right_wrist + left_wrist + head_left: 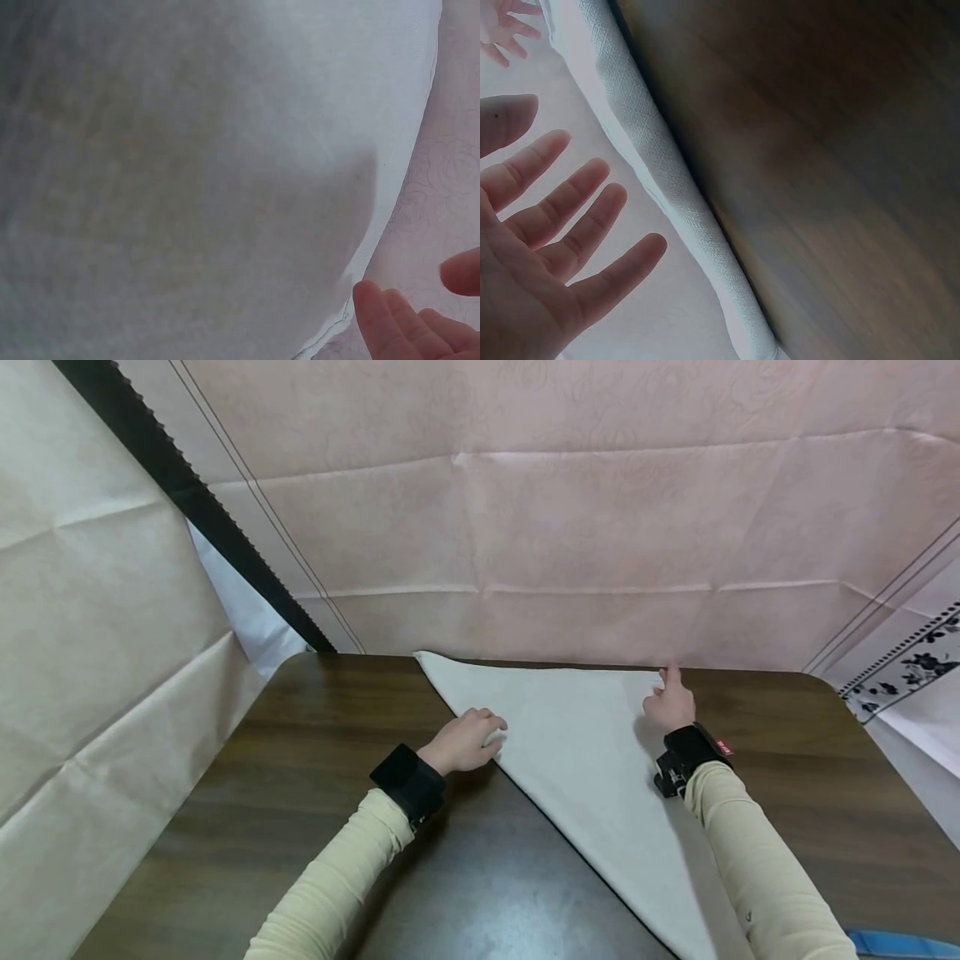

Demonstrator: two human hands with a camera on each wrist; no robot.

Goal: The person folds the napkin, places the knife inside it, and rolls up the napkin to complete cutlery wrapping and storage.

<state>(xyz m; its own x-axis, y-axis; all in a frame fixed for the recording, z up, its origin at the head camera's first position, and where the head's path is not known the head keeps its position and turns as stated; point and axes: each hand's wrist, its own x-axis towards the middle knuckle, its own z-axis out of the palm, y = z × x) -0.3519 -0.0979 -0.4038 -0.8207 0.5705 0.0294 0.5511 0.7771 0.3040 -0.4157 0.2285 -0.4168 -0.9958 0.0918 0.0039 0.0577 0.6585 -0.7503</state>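
A white cloth (577,752) lies folded in a triangle-like shape on the dark wooden table (315,760), its slanted edge running down toward the near side. My left hand (467,741) is over that slanted edge, fingers loosely spread and holding nothing; in the left wrist view the fingers (577,217) show apart beside the thick, rolled-looking edge. At the far right corner of the cloth is my right hand (670,700), its index finger pointing away from me. The right wrist view shows its fingertips (369,300) at the cloth's rim with the thumb apart; whether they touch the cloth I cannot tell.
A pale pink creased sheet (585,527) hangs behind the table's far edge. Off-white sheeting (97,693) with a black strip (202,510) is at the left, and a floral-patterned border (911,668) at the right. A blue object (907,946) lies at the lower right.
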